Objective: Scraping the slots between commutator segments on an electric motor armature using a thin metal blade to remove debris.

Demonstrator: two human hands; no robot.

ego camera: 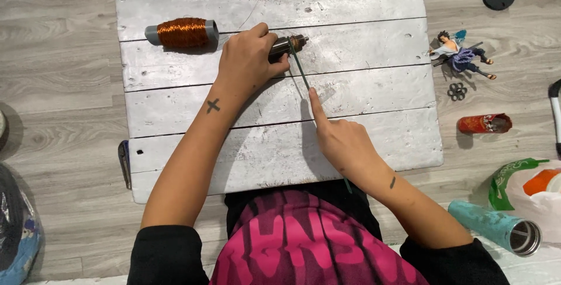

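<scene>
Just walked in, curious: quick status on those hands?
Left hand grips small motor on white board. Right hand presses thin green rod against it. Copper spool lies clear.

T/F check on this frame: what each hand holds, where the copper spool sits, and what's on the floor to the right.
1. The left hand grips a small dark cylindrical part. True.
2. The right hand holds a hammer. False: it holds a thin dark rod, index finger laid along it.
3. The copper wire spool lies on the white plank board, apart from both hands. True.
4. The figurine stands on the board. False: it lies on the floor, right of the board.
5. The teal tumbler stands upright. False: it lies on its side.
</scene>
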